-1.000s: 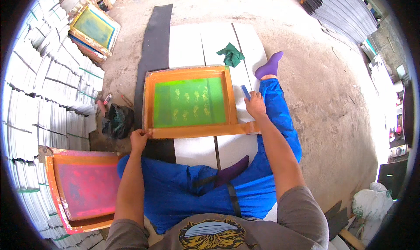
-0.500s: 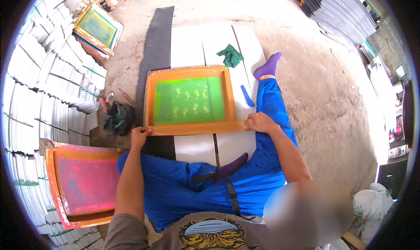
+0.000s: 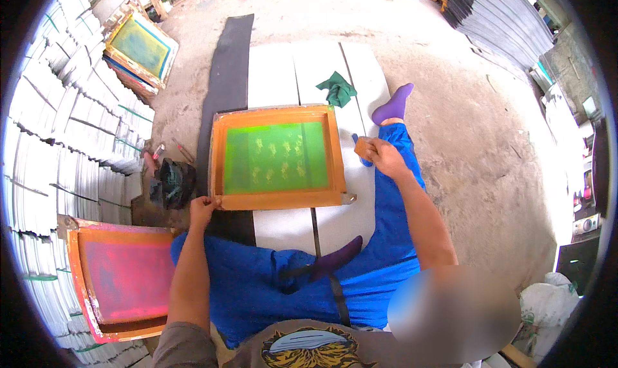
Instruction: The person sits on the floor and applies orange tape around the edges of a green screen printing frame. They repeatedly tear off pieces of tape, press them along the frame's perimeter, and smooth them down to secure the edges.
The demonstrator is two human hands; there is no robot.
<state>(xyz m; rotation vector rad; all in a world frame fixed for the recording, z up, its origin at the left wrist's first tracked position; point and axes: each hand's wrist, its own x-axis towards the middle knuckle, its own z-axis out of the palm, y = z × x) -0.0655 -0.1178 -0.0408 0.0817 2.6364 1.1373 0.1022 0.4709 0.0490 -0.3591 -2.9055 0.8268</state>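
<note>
A silk-screen frame (image 3: 277,202) with orange-brown edges lies over white boards. Its mesh (image 3: 278,159) is green with rows of small pale flower-like motifs. My left hand (image 3: 205,212) pinches the near left corner of this frame. Off the frame's right side, my right hand (image 3: 386,157) holds up a small flat orange-brown piece (image 3: 364,148), which looks like packing tape. It partly covers a blue strip-shaped tool (image 3: 355,138) on the board. A small grey patch (image 3: 349,199) shows at the frame's near right corner.
White boards (image 3: 273,72) with a black strip (image 3: 226,65) beside them lie on the floor. A crumpled green cloth (image 3: 337,89) rests beyond the frame. A pink-meshed screen (image 3: 129,271), a black bag (image 3: 174,183) and tall white paper stacks (image 3: 38,149) are at left.
My right hand has left the frame's near right corner, moving up and away with the orange-brown piece. The frame sits slightly lower in view; my left hand stays at its corner.
</note>
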